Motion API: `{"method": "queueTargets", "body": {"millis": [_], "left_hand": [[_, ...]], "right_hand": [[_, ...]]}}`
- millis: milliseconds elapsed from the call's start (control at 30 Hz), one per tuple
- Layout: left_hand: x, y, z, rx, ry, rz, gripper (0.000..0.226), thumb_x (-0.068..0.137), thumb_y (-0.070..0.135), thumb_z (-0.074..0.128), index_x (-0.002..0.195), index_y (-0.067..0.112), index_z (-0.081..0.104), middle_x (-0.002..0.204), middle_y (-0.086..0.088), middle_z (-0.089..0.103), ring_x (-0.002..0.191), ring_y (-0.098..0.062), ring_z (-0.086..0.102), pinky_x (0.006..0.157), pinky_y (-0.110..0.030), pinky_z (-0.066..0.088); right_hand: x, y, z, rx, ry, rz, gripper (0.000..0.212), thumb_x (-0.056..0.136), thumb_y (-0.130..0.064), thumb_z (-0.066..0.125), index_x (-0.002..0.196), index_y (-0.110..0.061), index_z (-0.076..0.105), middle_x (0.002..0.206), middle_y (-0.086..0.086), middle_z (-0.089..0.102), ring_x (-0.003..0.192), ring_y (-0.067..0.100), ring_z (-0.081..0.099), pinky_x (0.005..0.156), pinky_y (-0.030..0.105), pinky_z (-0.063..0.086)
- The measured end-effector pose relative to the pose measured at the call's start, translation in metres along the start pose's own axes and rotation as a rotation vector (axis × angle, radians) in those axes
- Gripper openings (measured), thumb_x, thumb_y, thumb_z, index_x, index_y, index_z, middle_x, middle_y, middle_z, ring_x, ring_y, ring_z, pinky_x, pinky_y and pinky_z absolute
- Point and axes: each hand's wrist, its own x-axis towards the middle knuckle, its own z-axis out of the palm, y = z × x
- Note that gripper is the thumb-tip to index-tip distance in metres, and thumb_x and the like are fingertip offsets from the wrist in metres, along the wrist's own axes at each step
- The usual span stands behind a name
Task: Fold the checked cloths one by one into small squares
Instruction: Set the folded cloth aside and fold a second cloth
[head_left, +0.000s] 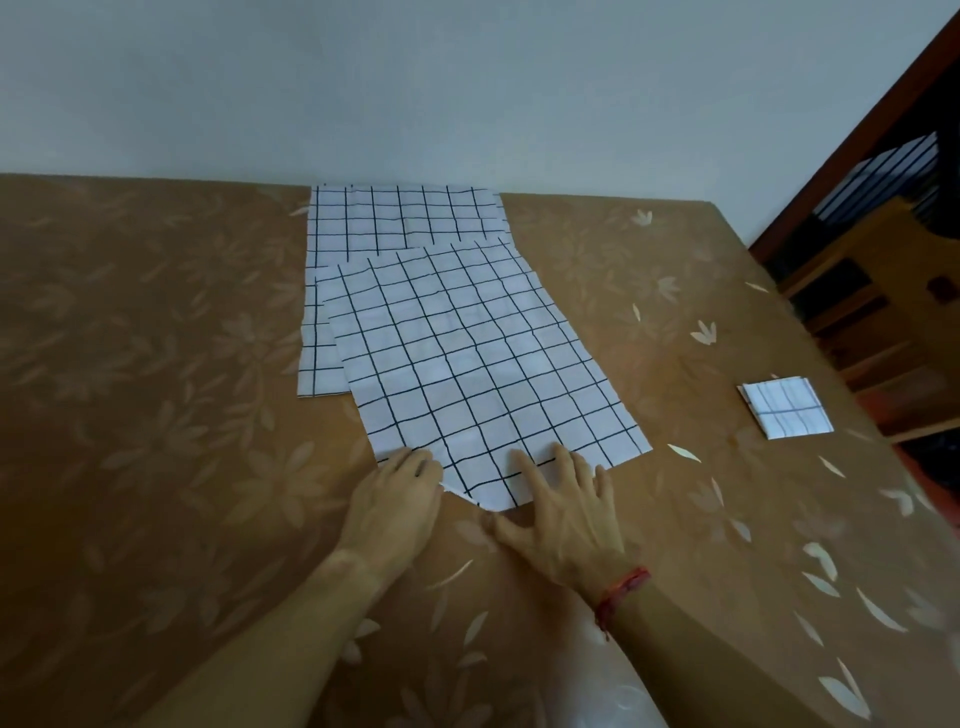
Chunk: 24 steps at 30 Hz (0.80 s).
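Note:
A white cloth with a black check (467, 353) lies spread out, slightly askew, on the brown bed cover. It overlaps a stack of like cloths (363, 228) lying flat behind it by the wall. My left hand (400, 499) rests at the cloth's near left edge, fingers curled onto the hem. With its fingers spread flat, my right hand (561, 514) presses the near edge; a red thread circles its wrist. A cloth folded into a small square (784, 408) lies apart at the right.
The brown cover with a pale leaf pattern (156, 415) fills most of the view. Its right edge (852, 395) drops off beside a dark wooden shelf unit (857, 291). A pale wall (467, 88) bounds the far side.

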Motion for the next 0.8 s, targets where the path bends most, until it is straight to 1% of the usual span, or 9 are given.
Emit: {"method": "queueTargets", "body": {"millis": [100, 167, 267, 333, 400, 467, 600, 667, 800], "left_hand": [[-0.015, -0.009, -0.013, -0.056, 0.015, -0.055, 0.013, 0.087, 0.012, 0.06, 0.081, 0.018, 0.05, 0.079, 0.003, 0.057, 0.074, -0.019, 0.056, 0.053, -0.032, 0.044], [-0.026, -0.018, -0.025, -0.065, 0.021, -0.069, 0.014, 0.086, 0.009, 0.058, 0.081, 0.019, 0.05, 0.077, 0.004, 0.055, 0.071, -0.018, 0.054, 0.053, -0.031, 0.042], [-0.043, -0.029, -0.044, -0.093, 0.027, -0.085, 0.015, 0.085, 0.008, 0.059, 0.081, 0.019, 0.049, 0.075, 0.004, 0.054, 0.07, -0.019, 0.052, 0.056, -0.032, 0.041], [-0.057, -0.035, -0.056, -0.105, 0.037, -0.103, 0.014, 0.085, 0.01, 0.058, 0.082, 0.019, 0.048, 0.077, 0.004, 0.055, 0.072, -0.02, 0.053, 0.057, -0.033, 0.041], [-0.071, -0.04, -0.068, -0.111, 0.053, -0.127, 0.01, 0.087, 0.014, 0.056, 0.085, 0.021, 0.048, 0.08, 0.006, 0.056, 0.077, -0.019, 0.053, 0.059, -0.034, 0.042], [-0.087, -0.046, -0.078, -0.113, 0.067, -0.138, 0.011, 0.087, 0.015, 0.055, 0.086, 0.023, 0.047, 0.081, 0.007, 0.055, 0.079, -0.017, 0.052, 0.06, -0.032, 0.041], [-0.118, -0.06, -0.09, -0.104, 0.056, -0.134, 0.024, 0.079, 0.003, 0.062, 0.084, 0.021, 0.047, 0.076, 0.006, 0.052, 0.07, -0.019, 0.05, 0.053, -0.031, 0.038], [-0.131, -0.064, -0.097, -0.107, 0.033, -0.147, 0.03, 0.071, -0.003, 0.065, 0.085, 0.02, 0.05, 0.077, 0.004, 0.054, 0.072, -0.022, 0.052, 0.054, -0.034, 0.043], [-0.158, -0.059, -0.117, -0.126, 0.032, -0.17, 0.029, 0.066, -0.001, 0.071, 0.087, 0.016, 0.059, 0.083, 0.003, 0.06, 0.082, -0.024, 0.055, 0.059, -0.034, 0.045]], "right_hand": [[-0.01, -0.001, 0.0, -0.039, -0.008, 0.005, 0.076, 0.071, -0.076, 0.035, 0.137, -0.039, 0.032, 0.143, 0.007, 0.035, 0.132, 0.029, 0.034, 0.11, 0.05, 0.026], [-0.014, -0.001, 0.002, -0.073, 0.021, 0.028, 0.065, 0.076, -0.065, 0.041, 0.133, -0.033, 0.042, 0.135, 0.009, 0.045, 0.124, 0.029, 0.045, 0.103, 0.053, 0.036], [-0.019, -0.004, 0.0, -0.116, 0.052, 0.081, 0.054, 0.072, -0.029, 0.069, 0.123, -0.024, 0.052, 0.118, 0.011, 0.054, 0.11, 0.03, 0.054, 0.09, 0.057, 0.045], [-0.025, -0.005, -0.006, -0.151, 0.035, 0.12, 0.049, 0.075, -0.018, 0.064, 0.123, -0.023, 0.053, 0.121, 0.01, 0.053, 0.113, 0.029, 0.051, 0.092, 0.053, 0.043], [-0.031, -0.004, -0.012, -0.167, 0.012, 0.117, 0.037, 0.081, -0.019, 0.055, 0.118, -0.022, 0.057, 0.122, 0.008, 0.052, 0.112, 0.029, 0.049, 0.095, 0.048, 0.039], [-0.037, -0.006, -0.019, -0.178, -0.008, 0.085, 0.028, 0.082, -0.02, 0.05, 0.107, -0.024, 0.063, 0.114, 0.002, 0.057, 0.108, 0.026, 0.05, 0.094, 0.043, 0.039], [-0.054, -0.019, -0.036, -0.07, -0.064, 0.093, 0.013, 0.08, -0.021, 0.051, 0.083, -0.022, 0.063, 0.092, -0.005, 0.065, 0.095, 0.023, 0.059, 0.084, 0.035, 0.04], [-0.068, -0.025, -0.042, 0.004, -0.056, 0.096, 0.012, 0.081, -0.025, 0.053, 0.084, -0.021, 0.065, 0.085, -0.002, 0.068, 0.088, 0.026, 0.063, 0.081, 0.034, 0.044], [-0.095, -0.037, -0.056, 0.079, -0.044, 0.116, 0.016, 0.086, -0.033, 0.057, 0.096, -0.026, 0.068, 0.092, 0.001, 0.072, 0.091, 0.026, 0.065, 0.091, 0.037, 0.049]]}}
